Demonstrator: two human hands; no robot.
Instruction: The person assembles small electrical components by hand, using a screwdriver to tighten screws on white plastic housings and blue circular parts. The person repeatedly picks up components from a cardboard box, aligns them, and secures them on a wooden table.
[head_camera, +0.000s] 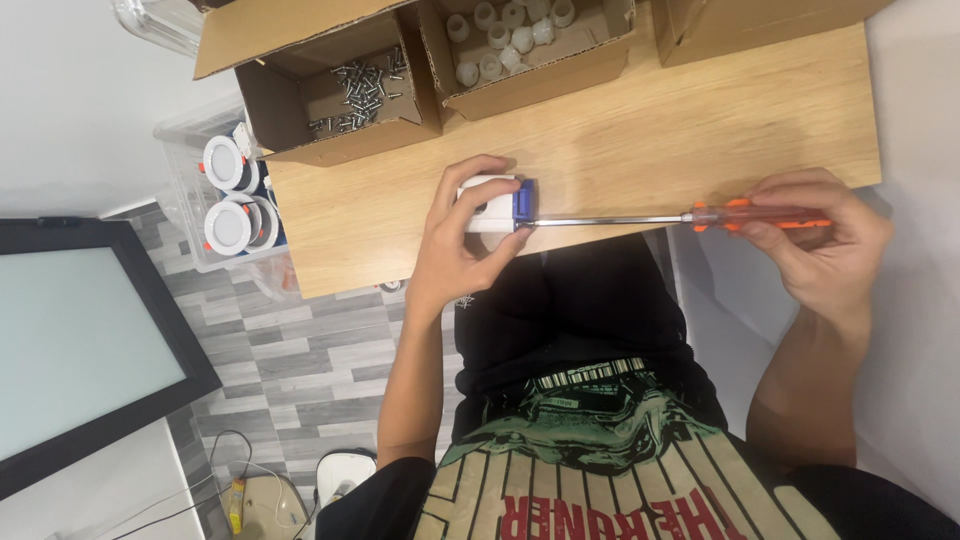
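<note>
White plastic block with a blue end, low centre of the frame at the near edge of the wooden table, pinned there by the left hand, fingers wrapped over it, apparently for steadiness. Orange-handled screwdriver lying level, tip at the blue end, handle clenched in the right hand at the right. Upper left: 1 cardboard box of screws, beside it 1 box of white caps. Farther left, a clear bin with round white fittings. Nothing between tool and block.

Left hand grips white-blue block; right hand holds orange screwdriver against it.
</note>
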